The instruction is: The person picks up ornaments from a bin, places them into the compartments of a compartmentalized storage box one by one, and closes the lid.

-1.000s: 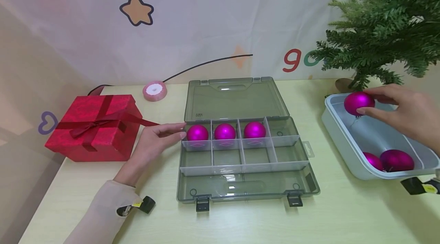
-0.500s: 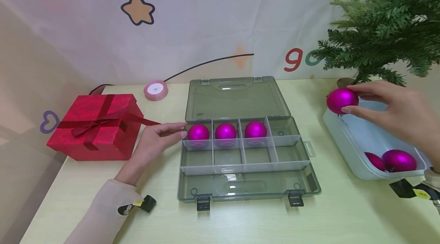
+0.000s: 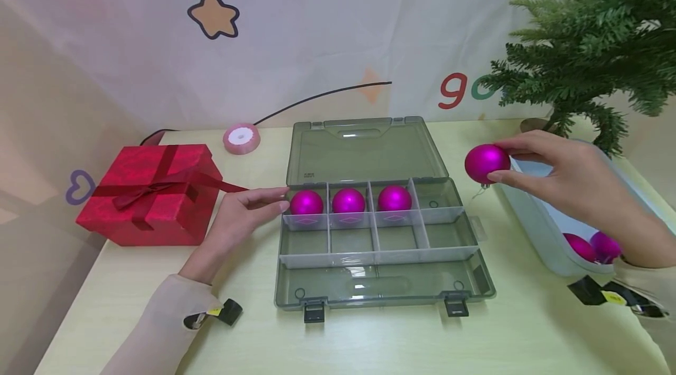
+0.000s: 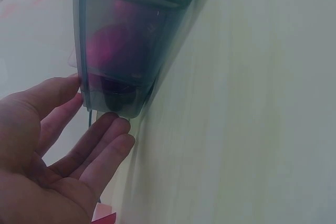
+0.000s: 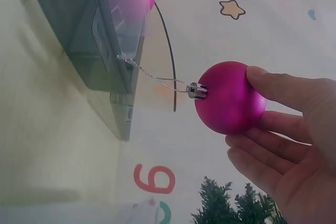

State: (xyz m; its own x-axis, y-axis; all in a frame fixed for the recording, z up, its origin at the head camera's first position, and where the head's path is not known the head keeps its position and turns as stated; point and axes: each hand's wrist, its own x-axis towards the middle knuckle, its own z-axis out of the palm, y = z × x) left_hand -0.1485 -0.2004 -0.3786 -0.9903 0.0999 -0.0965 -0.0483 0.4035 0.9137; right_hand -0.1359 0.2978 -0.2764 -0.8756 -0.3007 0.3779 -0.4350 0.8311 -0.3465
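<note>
My right hand holds a magenta Christmas bauble between thumb and fingers, just right of the open organizer box. Its silver cap and string loop point away from the palm in the right wrist view. Three matching baubles sit in the first three compartments of the box's back row; the back-right compartment holds none. At the box's left side, my left hand touches the edge near the back corner with fairly straight fingers, seen closely in the left wrist view.
To the right, partly behind my right arm, stands a pale blue tub with more baubles. An artificial Christmas tree rises behind it. A red gift box and a pink ribbon spool are at the left.
My right hand has carried the bauble leftward, from above the tub to beside the organizer box. The left hand stays at the box's left edge.
</note>
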